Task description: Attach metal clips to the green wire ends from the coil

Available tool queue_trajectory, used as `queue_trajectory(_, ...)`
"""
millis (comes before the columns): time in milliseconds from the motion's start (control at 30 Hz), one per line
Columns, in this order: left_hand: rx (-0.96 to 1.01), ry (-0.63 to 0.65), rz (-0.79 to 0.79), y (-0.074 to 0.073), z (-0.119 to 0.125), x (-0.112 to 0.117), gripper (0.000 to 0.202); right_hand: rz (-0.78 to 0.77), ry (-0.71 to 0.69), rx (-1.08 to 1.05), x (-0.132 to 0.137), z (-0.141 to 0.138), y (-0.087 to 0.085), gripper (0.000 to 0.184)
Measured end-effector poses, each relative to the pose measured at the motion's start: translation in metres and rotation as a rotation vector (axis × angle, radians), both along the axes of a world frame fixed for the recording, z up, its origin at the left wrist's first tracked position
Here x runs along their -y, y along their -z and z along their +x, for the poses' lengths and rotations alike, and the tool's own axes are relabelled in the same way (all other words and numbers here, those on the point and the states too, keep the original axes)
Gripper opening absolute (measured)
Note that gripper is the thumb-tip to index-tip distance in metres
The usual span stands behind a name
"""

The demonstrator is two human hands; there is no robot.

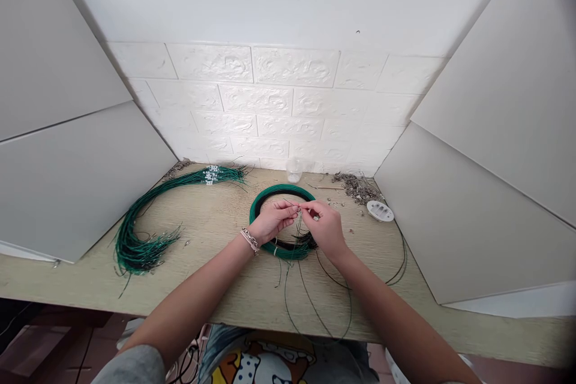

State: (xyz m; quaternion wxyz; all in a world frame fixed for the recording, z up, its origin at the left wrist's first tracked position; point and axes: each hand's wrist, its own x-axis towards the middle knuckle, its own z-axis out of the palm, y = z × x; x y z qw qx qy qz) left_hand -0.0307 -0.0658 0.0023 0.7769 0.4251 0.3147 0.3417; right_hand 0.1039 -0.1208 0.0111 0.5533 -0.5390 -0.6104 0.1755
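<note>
My left hand [275, 219], with a bracelet at the wrist, pinches a thin dark green wire [300, 225] between thumb and forefinger. Right against it, my right hand [326, 228] is closed on the same strand. Whatever small piece may sit between the fingertips is too tiny to make out. Beneath both hands lies a tied coil of green and black wires [255, 207] on the wooden table [211, 285]. Loose strands hang from the coil toward the front edge.
A long bundle of green wires [135, 222] with white pieces curves along the left. Behind the coil stands a small clear cup [294, 173] with white bits. To the right are a white oval dish [380, 211] and grey debris [355, 187]. Grey panels [477, 222] flank both sides.
</note>
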Motion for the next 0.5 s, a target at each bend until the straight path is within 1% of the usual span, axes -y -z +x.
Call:
queue_trajectory(67,-0.046,-0.001,0.083,-0.002,0.0,0.001,0.026,0.002,-0.016,-0.015,0.0,0.0,0.001,0.016)
queue_trajectory(133,-0.115,-0.007,0.204,-0.005,0.001,0.002,0.033,0.002,-0.027,-0.013,-0.001,0.0,0.002,0.016)
queue_trajectory(200,-0.181,-0.013,0.33,-0.008,0.0,0.003,0.044,0.005,-0.035,-0.002,-0.001,0.0,0.003,0.016)
queue_trajectory(300,-0.224,0.002,0.495,-0.01,-0.001,0.003,0.057,-0.009,-0.044,0.021,-0.001,0.0,0.006,0.016)
queue_trajectory(400,-0.287,0.034,0.644,-0.011,-0.003,0.003,0.059,-0.051,-0.05,0.011,-0.002,0.0,0.008,0.015)
queue_trajectory(500,-0.378,0.06,0.733,-0.009,-0.003,0.004,0.059,-0.092,-0.046,-0.035,-0.003,-0.001,0.009,0.014)
